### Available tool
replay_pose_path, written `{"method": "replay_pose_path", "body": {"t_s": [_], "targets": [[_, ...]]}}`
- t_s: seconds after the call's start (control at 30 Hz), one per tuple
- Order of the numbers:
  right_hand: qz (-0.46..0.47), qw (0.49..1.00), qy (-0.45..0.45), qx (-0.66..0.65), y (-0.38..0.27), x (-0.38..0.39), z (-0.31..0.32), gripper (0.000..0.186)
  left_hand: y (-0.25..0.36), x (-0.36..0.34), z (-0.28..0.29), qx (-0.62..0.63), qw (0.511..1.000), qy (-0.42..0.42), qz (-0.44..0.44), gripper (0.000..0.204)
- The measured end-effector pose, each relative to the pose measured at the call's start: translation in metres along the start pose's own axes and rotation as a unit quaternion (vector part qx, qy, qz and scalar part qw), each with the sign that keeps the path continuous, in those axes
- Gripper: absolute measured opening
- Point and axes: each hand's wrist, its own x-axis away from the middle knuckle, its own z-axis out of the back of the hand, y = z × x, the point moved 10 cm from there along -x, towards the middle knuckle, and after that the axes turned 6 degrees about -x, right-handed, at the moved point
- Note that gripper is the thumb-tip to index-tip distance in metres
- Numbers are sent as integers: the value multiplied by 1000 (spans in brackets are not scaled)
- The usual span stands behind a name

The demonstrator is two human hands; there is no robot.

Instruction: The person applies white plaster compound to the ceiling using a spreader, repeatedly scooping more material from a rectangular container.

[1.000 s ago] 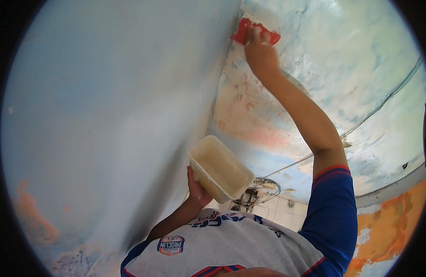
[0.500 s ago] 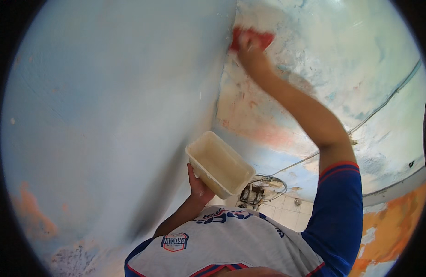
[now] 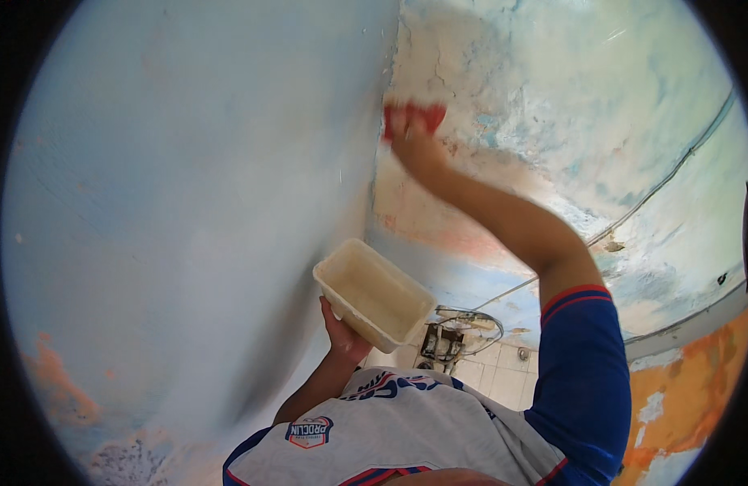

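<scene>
My left hand (image 3: 345,338) grips an off-white rectangular tub (image 3: 353,317) from below and along its near side, tilted in front of my chest. The tub's inside is pale; I cannot make out whether a thin layer lies in it. Stretched up and ahead, my right hand (image 3: 412,146) is closed round a flat red piece (image 3: 432,116), blurred, that looks like a plastic spreader. It is against the patchy wall (image 3: 471,194), right beside the corner with the smooth blue-grey wall (image 3: 187,202).
A cable (image 3: 673,185) runs slantwise across the right wall. Below, past the tub, a dark object with a wire hoop (image 3: 444,342) stands over a pale tiled floor (image 3: 503,381). Orange peeling paint (image 3: 690,397) covers the wall at lower right.
My right hand has moved down along the corner and slightly left with the red piece. The tub in my left hand has shifted slightly left and down in view.
</scene>
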Motion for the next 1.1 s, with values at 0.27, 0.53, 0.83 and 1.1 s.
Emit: {"method": "replay_pose_path", "body": {"t_s": [0.27,0.53,0.83,1.1], "targets": [[-41,988,149,16,35,-23,134,29,9,12,0,-17,999,17,-22,94],[64,997,-41,-8,-57,103,-84,56,-16,-6,4,-6,1000,11,13,94],[-103,977,186,-6,68,-33,132,56,12,15,10,-18,998,42,-40,94],[-69,942,-85,-316,-50,86,-77,43,3,1,1,-5,999,40,-25,95]]}}
